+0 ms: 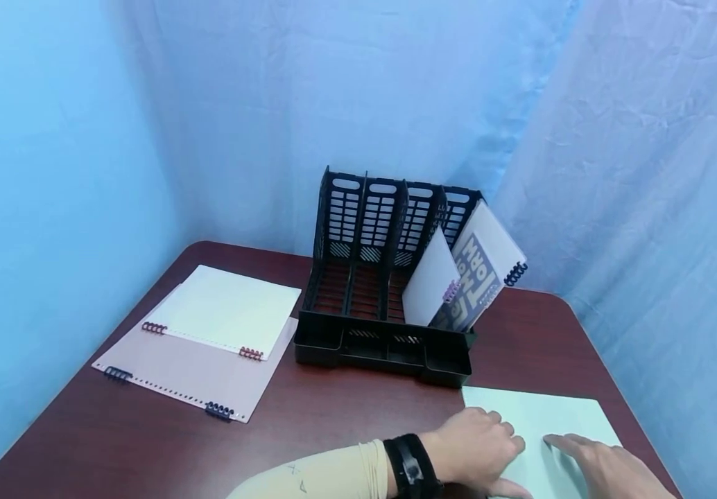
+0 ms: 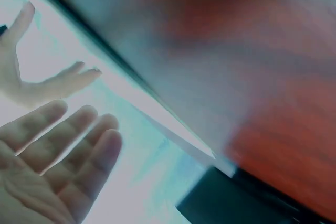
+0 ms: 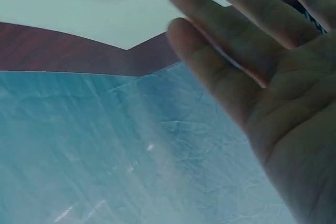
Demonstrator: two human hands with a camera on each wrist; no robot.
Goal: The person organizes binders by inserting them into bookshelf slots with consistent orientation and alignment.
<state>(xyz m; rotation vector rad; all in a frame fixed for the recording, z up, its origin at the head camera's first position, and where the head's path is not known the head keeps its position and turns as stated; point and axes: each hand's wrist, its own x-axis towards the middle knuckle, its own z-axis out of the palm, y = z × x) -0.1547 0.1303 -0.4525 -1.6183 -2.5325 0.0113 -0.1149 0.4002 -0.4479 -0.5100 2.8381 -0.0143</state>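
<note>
dark red surface (image 1: 340, 409), blue cloth (image 1: 240, 104) behind: pale paper (image 1: 523, 416) lies at near right, below the black rack (image 1: 367, 339). left hand (image 1: 477, 447) and right hand (image 1: 614, 471) are apart, fingers loosely extended; an even hold on opposite edges would likely keep it flat.

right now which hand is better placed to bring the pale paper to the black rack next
Probably the left hand: it is at the left edge of the pale paper, nearer the black rack, while the right hand is farther right, over the paper.
</note>
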